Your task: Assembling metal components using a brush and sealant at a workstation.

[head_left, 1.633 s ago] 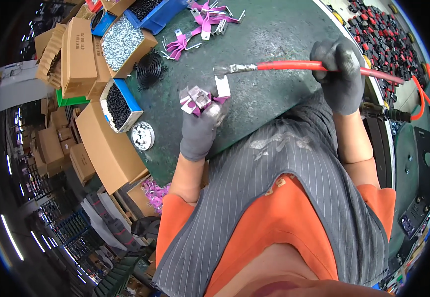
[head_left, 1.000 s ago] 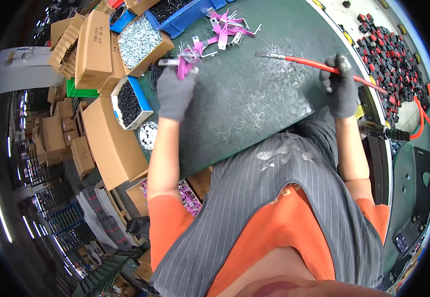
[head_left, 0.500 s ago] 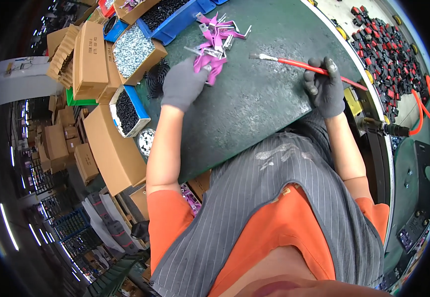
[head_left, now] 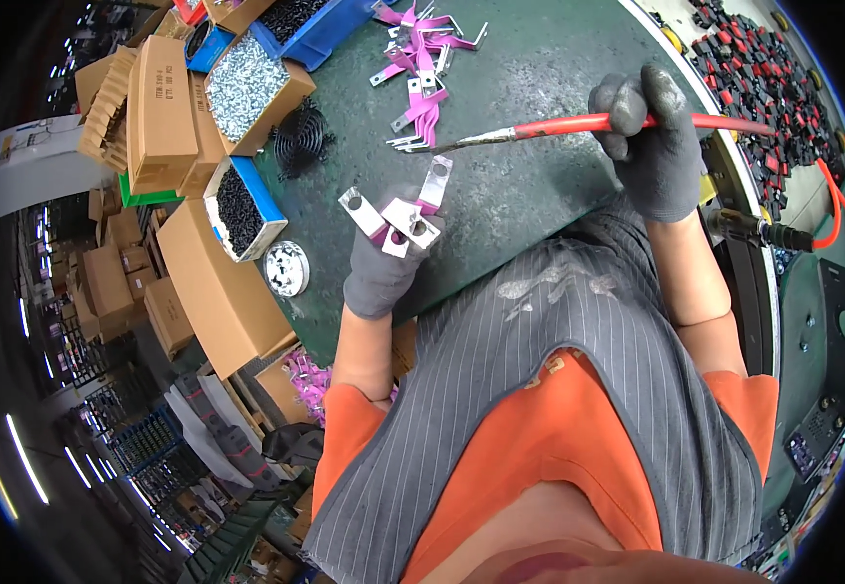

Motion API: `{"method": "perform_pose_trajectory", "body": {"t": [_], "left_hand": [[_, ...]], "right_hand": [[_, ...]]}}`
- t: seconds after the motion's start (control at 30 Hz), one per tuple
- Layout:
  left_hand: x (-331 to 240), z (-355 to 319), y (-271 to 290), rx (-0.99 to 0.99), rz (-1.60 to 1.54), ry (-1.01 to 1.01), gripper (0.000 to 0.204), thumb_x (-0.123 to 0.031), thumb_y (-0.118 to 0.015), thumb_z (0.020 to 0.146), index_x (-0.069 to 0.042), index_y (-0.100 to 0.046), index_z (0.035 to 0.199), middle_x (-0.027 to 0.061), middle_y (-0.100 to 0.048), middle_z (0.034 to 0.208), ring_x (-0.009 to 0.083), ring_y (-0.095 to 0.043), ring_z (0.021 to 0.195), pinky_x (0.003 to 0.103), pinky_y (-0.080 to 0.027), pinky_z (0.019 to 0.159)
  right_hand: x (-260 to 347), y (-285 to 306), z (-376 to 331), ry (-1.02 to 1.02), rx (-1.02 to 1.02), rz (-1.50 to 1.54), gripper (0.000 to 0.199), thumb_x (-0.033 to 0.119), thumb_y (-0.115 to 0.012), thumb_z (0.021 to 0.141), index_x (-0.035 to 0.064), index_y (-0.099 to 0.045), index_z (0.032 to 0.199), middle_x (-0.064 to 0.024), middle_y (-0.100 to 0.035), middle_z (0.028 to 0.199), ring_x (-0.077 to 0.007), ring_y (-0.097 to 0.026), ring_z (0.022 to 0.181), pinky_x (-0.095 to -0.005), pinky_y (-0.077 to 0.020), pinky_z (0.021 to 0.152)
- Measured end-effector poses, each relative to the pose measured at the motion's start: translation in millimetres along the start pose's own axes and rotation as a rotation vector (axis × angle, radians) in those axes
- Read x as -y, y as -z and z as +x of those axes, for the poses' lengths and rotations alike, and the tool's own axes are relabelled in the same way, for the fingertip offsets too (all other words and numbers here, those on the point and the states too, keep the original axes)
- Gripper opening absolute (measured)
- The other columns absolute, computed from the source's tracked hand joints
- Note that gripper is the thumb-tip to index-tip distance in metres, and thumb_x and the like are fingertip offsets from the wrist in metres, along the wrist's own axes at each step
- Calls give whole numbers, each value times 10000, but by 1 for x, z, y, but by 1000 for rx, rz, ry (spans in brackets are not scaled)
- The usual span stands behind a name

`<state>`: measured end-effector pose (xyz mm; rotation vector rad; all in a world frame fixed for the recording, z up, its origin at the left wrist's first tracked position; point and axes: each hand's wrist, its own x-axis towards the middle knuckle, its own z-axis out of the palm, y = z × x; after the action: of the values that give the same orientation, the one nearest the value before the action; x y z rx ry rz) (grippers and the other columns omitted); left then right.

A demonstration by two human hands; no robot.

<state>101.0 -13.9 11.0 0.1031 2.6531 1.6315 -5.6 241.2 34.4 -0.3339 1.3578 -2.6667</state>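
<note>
In my left hand, gloved in grey, is a small cluster of flat metal busbar pieces. Their silvery ends have holes and fan out upward, with purple coating showing between them. My gloved right hand is closed around the red handle of a paintbrush. The brush points left, and its dark, narrow tip is just beside the lower end of a pile of purple-coated metal pieces on the green tabletop. The brush tip is apart from the pieces in my left hand.
At the left stand an open carton of silvery screws, a box of black screws and a round white tub. A black coil lies beside them. Far right are many black-and-red parts and an orange hose.
My left hand has come back toward me from the pile, carrying several purple metal pieces. My right hand has lifted the brush closer, its tip now farther left.
</note>
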Motion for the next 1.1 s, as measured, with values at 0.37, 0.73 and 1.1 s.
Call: {"method": "perform_pose_trajectory", "body": {"t": [0.37,0.73,1.1], "left_hand": [[17,63,38,-245,137,-176,240,-29,-618,715,-36,-570,950,81,-604,810,175,-595,729,284,-472,668],[28,113,3,-124,875,-214,287,-336,-624,721,-105,-620,892,127,-585,878,307,-562,814,407,-443,724],[-5,32,-1,-128,-334,-45,220,-63,-552,797,-16,-554,1012,56,-595,898,100,-558,821,252,-443,721]], "right_hand": [[-16,36,-3,-132,-222,-79,316,312,-408,892,81,-497,695,-34,-451,508,-95,-365,415,-218,-252,385],[-33,63,-6,-199,-362,189,190,296,-480,874,108,-473,896,-44,-529,647,-99,-386,449,-200,-261,366],[8,-1,9,16,-62,-31,337,293,-397,907,69,-495,675,-42,-445,571,-112,-354,479,-235,-285,466]]}}
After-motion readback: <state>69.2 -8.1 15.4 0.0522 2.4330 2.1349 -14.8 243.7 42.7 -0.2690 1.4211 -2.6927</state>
